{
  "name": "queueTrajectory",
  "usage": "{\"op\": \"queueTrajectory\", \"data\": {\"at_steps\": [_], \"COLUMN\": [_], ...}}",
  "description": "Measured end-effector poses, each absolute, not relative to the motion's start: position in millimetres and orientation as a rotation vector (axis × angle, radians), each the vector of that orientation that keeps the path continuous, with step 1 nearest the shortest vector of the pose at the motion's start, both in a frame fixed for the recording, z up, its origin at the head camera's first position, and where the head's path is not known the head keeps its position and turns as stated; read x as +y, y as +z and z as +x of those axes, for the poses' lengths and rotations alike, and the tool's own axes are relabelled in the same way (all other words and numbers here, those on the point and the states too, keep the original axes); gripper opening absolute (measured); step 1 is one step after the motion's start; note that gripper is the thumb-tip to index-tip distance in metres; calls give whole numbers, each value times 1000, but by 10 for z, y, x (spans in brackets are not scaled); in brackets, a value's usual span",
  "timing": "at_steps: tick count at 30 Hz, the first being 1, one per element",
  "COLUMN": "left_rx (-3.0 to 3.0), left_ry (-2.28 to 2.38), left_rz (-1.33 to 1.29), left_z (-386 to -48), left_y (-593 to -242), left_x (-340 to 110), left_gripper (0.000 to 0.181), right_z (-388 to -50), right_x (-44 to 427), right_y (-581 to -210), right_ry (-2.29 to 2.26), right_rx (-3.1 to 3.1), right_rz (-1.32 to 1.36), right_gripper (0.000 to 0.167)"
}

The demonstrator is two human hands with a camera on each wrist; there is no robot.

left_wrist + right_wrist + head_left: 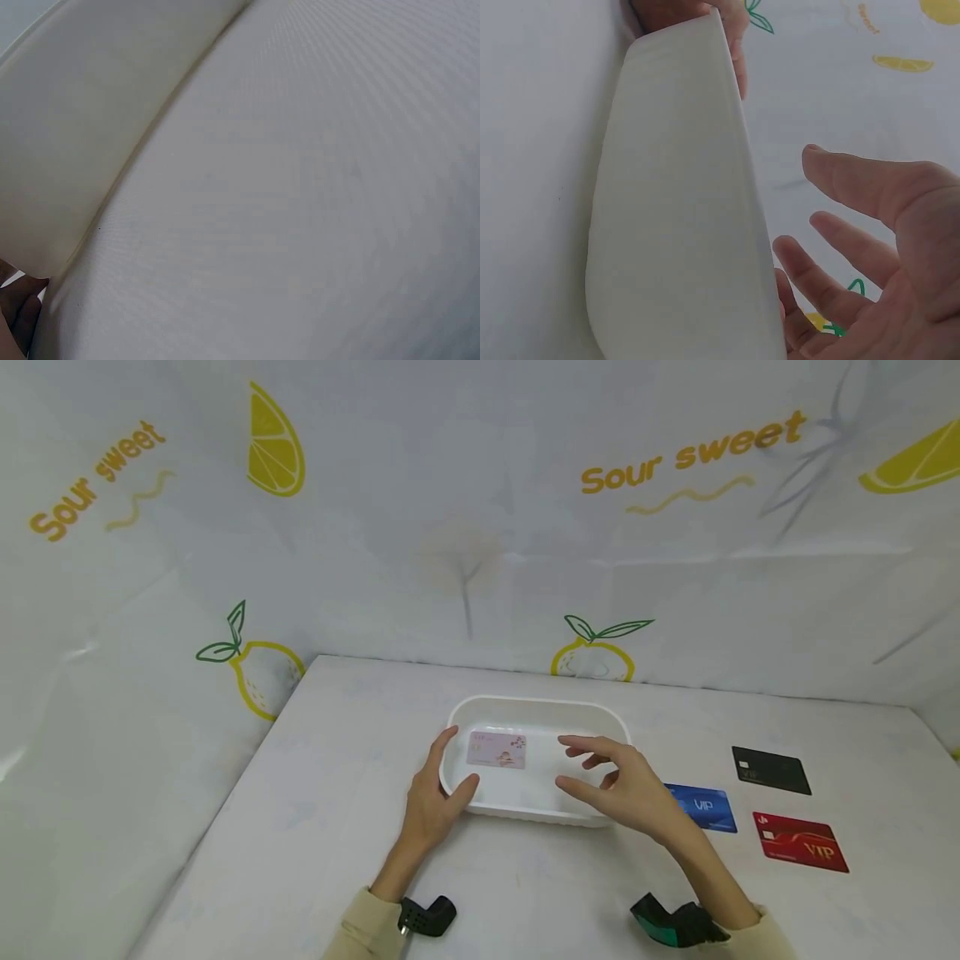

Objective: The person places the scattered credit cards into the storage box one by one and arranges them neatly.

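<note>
The left hand (433, 800) grips the near left corner of a white tray (540, 815), thumb over the rim and forefinger along its end. The right hand (628, 783) hovers over the other end, fingers parted and slightly bent, with nothing between them. From where I stand I can see a pink card (497, 750) lying flat on the tray's floor, in the left half, a pale VIP mark in its corner.

Behind each hand comes a dark wrist device, then a beige sleeve (366, 928). Just past the right forearm, which covers one end of it, lies a blue card (703, 807); farther right are a black card (772, 770) and, nearer the person, a red card (801, 842), all apart from one another.

The table (300, 827) under everything is matt white, faintly mottled. Its back edge runs against a pale, creased sheet (420, 485) that also hangs along the left side, printed with lemon outlines, yellow wedges (275, 439) and slanting orange "Sour sweet" lettering (693, 452).
</note>
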State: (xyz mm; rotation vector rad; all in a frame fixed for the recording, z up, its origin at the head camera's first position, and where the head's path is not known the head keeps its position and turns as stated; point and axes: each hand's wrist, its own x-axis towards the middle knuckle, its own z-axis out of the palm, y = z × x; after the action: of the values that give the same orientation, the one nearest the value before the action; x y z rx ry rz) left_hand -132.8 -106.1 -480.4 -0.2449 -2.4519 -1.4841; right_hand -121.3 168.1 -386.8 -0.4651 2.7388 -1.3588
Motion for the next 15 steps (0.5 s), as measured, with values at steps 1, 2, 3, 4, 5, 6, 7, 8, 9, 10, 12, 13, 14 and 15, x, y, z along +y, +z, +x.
{"op": "queueTrajectory", "data": {"at_steps": [1,2,3,4,5,6,7,8,9,10,12,13,14,15], "left_rx": [-2451,-2451,-2450,-2449,-2449,-2449,-2448,-2449,-2451,-2452,-2454,-2454,-2455,-2455], "left_ry": [-1488,-1488,-1486,-1488,-1486,-1485,-1484,-1485,-1486,-1487,-1487,-1488,-1489,-1489], "left_rz": [-242,-242,-244,-243,-242,-242,-241,-241,-239,-238,-236,-235,-236,-236], "left_z": [-1327,-1326,-1326,-1327,-1327,-1327,-1328,-1328,-1329,-1329,-1329,-1329,-1329,-1329], "left_y": [-4804,-4803,-4804,-4805,-4807,-4809,-4809,-4812,-4815,-4817,-4819,-4819,-4818,-4818], "left_x": [-1060,-1059,-1058,-1058,-1058,-1058,-1058,-1058,-1059,-1060,-1059,-1058,-1057,-1055], "left_gripper": [71,71,71,71,71,71,71,71,70,70,70,70,70,71], "right_z": [-1201,-1189,-1180,-1172,-1165,-1158,-1151,-1143,-1134,-1125,-1102,-1091,-1080,-1070], "right_x": [1714,1748,1782,1816,1852,1888,1927,1967,2008,2050,2131,2169,2206,2245], "right_y": [-3867,-3862,-3858,-3852,-3850,-3849,-3850,-3848,-3852,-3858,-3871,-3878,-3885,-3898], "right_ry": [-1364,-1371,-1375,-1379,-1378,-1378,-1382,-1386,-1388,-1388,-1387,-1383,-1376,-1363], "right_rx": [2747,2754,2763,2773,2784,2795,2803,2810,2815,2818,2820,2821,2823,2825], "right_rz": [-464,-459,-451,-443,-435,-426,-416,-407,-395,-392,-379,-371,-366,-357], "right_gripper": [49,50,51,51,53,54,55,55,55,55,55,55,55,54]}}
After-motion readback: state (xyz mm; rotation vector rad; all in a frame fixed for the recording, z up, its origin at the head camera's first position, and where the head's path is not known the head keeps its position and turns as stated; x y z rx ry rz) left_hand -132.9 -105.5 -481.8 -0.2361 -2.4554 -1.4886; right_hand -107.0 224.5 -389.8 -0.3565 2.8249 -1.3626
